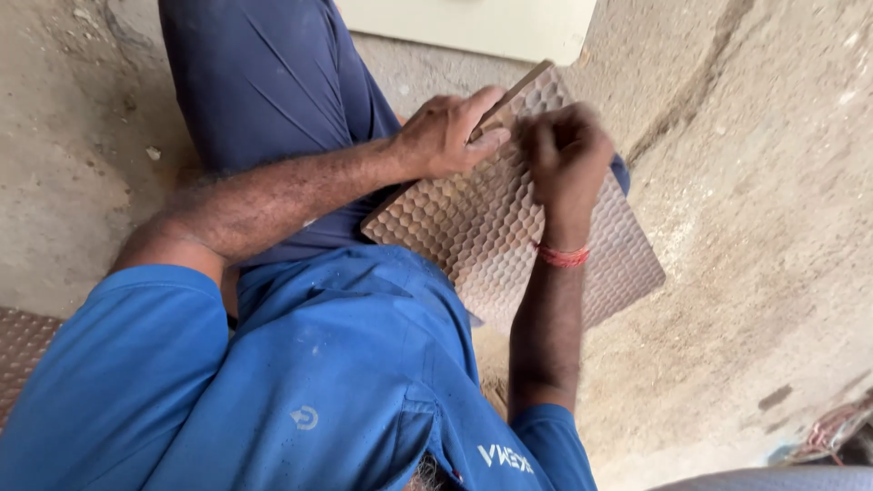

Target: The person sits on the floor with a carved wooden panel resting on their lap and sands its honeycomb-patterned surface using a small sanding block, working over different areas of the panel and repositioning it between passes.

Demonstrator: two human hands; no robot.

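Panel: brown board embossed with a honeycomb of small hexagonal dimples, which I see propped on the person's lap and tilted, its lower corner hanging out over the concrete floor.
Panel edge: thin and pale along the top, so I read it as a stiff, flat sheet, probably wood or pressed board.
Left hand: left hand lies flat on the upper edge, fingers pressed together and thumb along the rim, steadying it.
Right hand: right hand is curled into a loose fist over the textured face; I cannot tell what it pinches, if anything, since the fingers hide it.
Wrist: red thread band on the right wrist.
Risk, slip: I judge the panel could slide off the knee, because it rests at an angle on smooth fabric with only one hand bracing it.
Risk, fingers: left fingertips sit just beside the right fist, so any tool stroke there could nick them.
Clothing: blue work shirt and dark blue trousers, soft and creased.
Surroundings: rough, dusty concrete; pale box at top; another dimpled brown sheet at far left.
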